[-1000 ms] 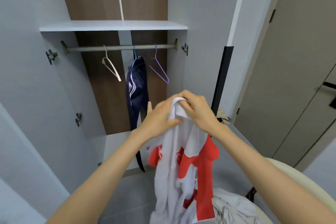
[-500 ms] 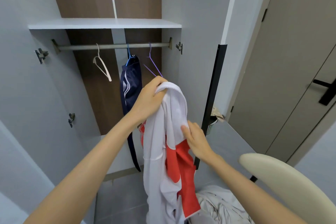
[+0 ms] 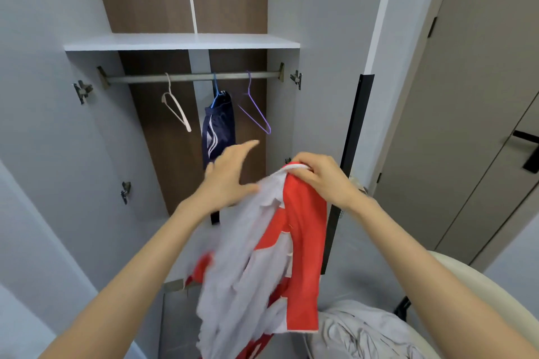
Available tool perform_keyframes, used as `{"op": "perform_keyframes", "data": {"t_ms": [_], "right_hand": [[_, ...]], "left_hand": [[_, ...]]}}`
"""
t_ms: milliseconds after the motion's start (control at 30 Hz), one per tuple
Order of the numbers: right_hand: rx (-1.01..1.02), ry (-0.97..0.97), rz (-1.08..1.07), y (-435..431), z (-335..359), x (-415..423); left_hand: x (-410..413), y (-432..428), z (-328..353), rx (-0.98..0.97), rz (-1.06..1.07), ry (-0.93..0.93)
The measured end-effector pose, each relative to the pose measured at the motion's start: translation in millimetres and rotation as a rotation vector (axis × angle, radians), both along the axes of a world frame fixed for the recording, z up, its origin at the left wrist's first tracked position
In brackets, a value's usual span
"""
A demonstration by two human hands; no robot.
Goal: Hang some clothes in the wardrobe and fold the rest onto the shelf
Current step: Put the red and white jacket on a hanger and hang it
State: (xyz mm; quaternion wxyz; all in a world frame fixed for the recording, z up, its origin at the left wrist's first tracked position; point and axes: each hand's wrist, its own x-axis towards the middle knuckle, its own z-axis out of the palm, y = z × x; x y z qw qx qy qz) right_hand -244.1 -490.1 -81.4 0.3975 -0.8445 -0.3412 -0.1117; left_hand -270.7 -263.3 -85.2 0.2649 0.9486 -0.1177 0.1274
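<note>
A red and white garment [image 3: 271,256] hangs in front of the open wardrobe, gripped at its top edge by my right hand [image 3: 318,178]. My left hand [image 3: 230,175] is free, fingers stretched out toward the rail, its thumb beside the cloth. On the metal rail [image 3: 189,77] hang an empty white hanger [image 3: 176,109], a dark blue garment [image 3: 218,128] on a blue hanger, and an empty purple hanger [image 3: 256,114]. Above the rail runs a white shelf [image 3: 180,41] with nothing on it.
A pale cloth pile [image 3: 361,332] lies on a cream chair [image 3: 472,285] at the lower right. The wardrobe's door edge [image 3: 353,137] stands just right of my right hand. A grey door with a black handle [image 3: 528,151] is at the far right.
My left hand has let go of the garment's top and opened toward the hangers. My right hand has moved up from mid-cloth and now holds the top edge.
</note>
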Motion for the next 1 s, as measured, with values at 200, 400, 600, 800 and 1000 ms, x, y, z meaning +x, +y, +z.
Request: {"op": "perform_keyframes", "data": {"t_ms": [200,400,600,800,1000], "right_hand": [[0.181,-0.041,-0.052,15.9,20.8,-0.6],[0.469,0.378,-0.111,6.6,-24.8,-15.5],[0.261,0.636,-0.081,2.2,-104.2,-31.6],[0.353,0.224,-0.348,-14.3,-44.8,-0.3],[0.111,0.328,-0.073,1.0,34.7,3.6]], "left_hand": [[-3.6,-23.8,-8.2,-0.286,-0.219,0.027],[-5.5,-32.5,-3.0,-0.635,-0.124,-0.084],[1.4,-36.5,8.6,-0.686,-0.116,-0.118],[11.5,15.3,-5.9,-0.453,0.238,-0.203],[5.7,30.9,-19.5,-0.603,0.253,0.165]]}}
